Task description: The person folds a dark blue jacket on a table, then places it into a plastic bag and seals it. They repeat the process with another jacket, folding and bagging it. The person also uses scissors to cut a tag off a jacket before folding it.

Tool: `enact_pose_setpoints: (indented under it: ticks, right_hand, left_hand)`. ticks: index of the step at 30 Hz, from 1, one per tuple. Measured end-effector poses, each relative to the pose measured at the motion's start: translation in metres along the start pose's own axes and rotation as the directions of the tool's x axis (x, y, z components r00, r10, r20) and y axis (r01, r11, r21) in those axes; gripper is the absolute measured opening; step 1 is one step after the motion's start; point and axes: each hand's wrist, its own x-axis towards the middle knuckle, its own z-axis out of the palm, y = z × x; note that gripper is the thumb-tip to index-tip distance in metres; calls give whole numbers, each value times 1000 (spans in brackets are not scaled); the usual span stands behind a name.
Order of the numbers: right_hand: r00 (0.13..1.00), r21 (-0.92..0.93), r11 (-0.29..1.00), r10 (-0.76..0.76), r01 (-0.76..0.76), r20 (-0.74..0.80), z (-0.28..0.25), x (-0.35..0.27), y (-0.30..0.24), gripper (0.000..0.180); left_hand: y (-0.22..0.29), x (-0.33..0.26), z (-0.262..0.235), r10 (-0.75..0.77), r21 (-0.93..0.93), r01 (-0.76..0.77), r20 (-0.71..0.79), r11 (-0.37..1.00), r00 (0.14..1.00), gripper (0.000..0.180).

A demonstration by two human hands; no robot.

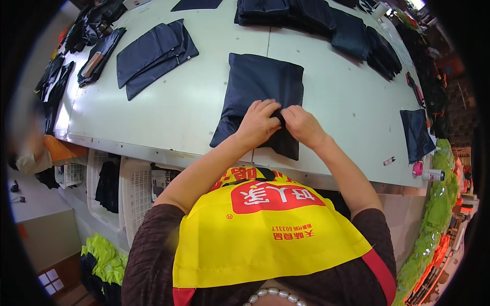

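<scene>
Red label panel (275,197) on yellow apron (265,245)

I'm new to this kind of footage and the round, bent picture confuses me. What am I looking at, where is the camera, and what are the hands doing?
There is no machine here: a person works with two bare hands. The single picture comes from a wide fisheye camera worn on the person's head, looking down, which is why straight edges curve toward the rim. The forearms enter from below, over a yellow apron. The left hand and right hand meet on a folded dark navy fabric piece, both pinching its near edge. It lies on a pale worktable. More dark fabric pieces lie to the left, and folded stacks sit at the far side. A smaller dark piece lies at the right, beside a small pink object that I cannot identify.
</scene>
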Motion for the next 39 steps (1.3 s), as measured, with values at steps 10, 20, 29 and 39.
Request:
enact_pose_setpoints:
  ticks: [10,20,29,39]
  right_hand:
    - [690,169,670,715,-723,114,32,-27,31,62]
    - [554,-67,578,804,-813,215,33,-27,12,26]
    - [571,357,448,686,-820,450,13,-49,29,27]
    - [607,278,551,772,-786,186,35,-61,15,24]
  left_hand:
    - [-13,-13,20,-98,-124,106,67,987,993,8]
    - [-14,-21,22,-242,-142,248,60,958,968,8]
    - [-12,-22,23,-252,-234,240,-24,942,967,8]
    - [-12,-27,28,-291,-244,268,-64,932,955,8]
